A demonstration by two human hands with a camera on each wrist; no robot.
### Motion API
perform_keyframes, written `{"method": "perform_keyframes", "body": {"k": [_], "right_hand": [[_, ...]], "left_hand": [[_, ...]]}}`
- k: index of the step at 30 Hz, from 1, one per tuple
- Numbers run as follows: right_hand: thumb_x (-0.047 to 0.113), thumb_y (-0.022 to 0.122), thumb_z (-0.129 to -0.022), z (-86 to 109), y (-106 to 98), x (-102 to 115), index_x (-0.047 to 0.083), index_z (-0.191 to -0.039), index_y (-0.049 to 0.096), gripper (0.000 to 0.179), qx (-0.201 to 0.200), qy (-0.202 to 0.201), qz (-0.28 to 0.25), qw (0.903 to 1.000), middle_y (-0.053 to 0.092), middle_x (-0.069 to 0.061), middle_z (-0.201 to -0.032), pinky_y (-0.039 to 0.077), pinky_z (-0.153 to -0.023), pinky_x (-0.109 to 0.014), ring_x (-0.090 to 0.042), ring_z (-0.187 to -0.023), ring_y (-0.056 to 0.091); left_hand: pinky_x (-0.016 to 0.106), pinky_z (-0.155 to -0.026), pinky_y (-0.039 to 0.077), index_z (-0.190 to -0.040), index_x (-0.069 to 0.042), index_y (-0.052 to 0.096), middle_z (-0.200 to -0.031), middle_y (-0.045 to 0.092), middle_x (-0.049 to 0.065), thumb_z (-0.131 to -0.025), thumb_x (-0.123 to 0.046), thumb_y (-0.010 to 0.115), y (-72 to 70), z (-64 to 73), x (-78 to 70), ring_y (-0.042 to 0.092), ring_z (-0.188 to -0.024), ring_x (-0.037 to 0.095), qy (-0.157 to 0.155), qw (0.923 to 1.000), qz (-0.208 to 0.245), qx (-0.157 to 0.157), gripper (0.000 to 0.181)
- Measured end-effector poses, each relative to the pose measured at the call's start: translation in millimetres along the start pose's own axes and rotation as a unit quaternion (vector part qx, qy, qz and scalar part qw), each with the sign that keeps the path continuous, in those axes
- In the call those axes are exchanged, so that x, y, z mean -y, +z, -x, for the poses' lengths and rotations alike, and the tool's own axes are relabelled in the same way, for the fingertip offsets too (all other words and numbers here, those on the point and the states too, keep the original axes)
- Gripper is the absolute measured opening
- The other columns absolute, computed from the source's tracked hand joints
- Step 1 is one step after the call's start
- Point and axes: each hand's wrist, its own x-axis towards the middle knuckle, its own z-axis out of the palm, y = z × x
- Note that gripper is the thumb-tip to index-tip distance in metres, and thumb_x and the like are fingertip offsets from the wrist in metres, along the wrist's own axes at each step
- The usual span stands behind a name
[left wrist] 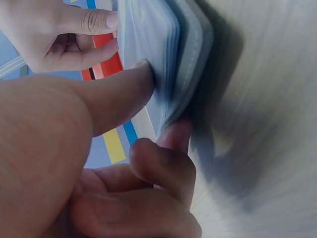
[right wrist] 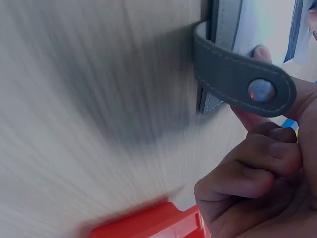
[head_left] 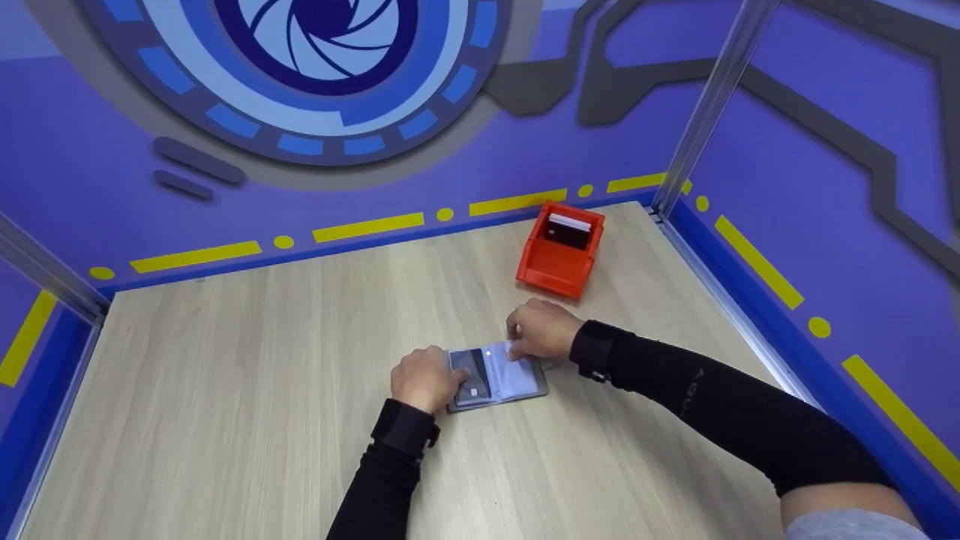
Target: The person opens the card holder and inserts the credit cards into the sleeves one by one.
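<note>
Fingers (left wrist: 171, 171) of my left hand (head_left: 424, 380) pinch the unfolded card holder (head_left: 495, 377) between my hands, thumb over a dark card (head_left: 481, 375); my right hand (head_left: 547, 330) pinches its other side. I'm seemingly spreading its clear sleeves (head_left: 521, 380); next calls for steady left fingers. Beyond my right hand stands a red bin (head_left: 555, 268).

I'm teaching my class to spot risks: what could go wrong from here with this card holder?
The clear sleeves lie stacked, so the left hand might lift several at once. The unfastened strap sticks out by the right hand and could snag its fingers. Cards stand in the red bin and might topple if it is bumped.
</note>
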Motion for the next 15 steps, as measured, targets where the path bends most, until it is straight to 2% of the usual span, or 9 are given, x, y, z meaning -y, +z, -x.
{"method": "perform_keyframes", "body": {"k": [3,7,11,15], "right_hand": [[0.029,0.092,-0.092,0.1,0,-2,0.012,-0.093,0.079,0.022,-0.001,-0.001,-0.004,1.0000,0.072,-0.001,-0.087,0.049,-0.079,-0.035,-0.019,-0.082,0.059],[0.028,0.086,-0.096,0.2,-1,-6,0.012,-0.083,0.077,0.022,0.026,-0.004,-0.010,0.9996,0.063,0.006,-0.075,0.044,-0.071,-0.029,-0.014,-0.075,0.056],[0.021,0.078,-0.098,1.9,-7,-7,0.011,-0.081,0.078,0.020,0.048,-0.007,-0.043,0.9979,0.059,0.008,-0.070,0.041,-0.066,-0.027,-0.012,-0.071,0.053],[0.022,0.072,-0.101,4.6,-15,-2,0.013,-0.082,0.077,0.021,0.057,0.010,-0.088,0.9944,0.058,0.008,-0.071,0.040,-0.065,-0.028,-0.013,-0.070,0.053]], "left_hand": [[0.039,-0.060,0.045,-0.087,-0.006,0.076,-0.077,0.067,0.005,-0.095,-0.041,0.086,-0.4,0.0,-0.3,0.061,-0.068,0.022,0.000,1.0000,0.000,-0.001,0.037],[0.039,-0.060,0.045,-0.087,-0.006,0.076,-0.077,0.067,0.005,-0.095,-0.041,0.086,-0.4,0.0,-0.7,0.061,-0.068,0.021,-0.001,1.0000,0.001,0.000,0.037],[0.039,-0.060,0.045,-0.088,-0.005,0.077,-0.075,0.066,0.005,-0.095,-0.042,0.086,0.2,0.1,-0.5,0.060,-0.067,0.021,-0.005,1.0000,0.001,-0.001,0.039],[0.038,-0.059,0.044,-0.088,-0.004,0.077,-0.074,0.064,0.004,-0.095,-0.043,0.086,0.1,0.4,-1.0,0.059,-0.067,0.021,-0.010,0.9999,0.002,0.001,0.040]]}}
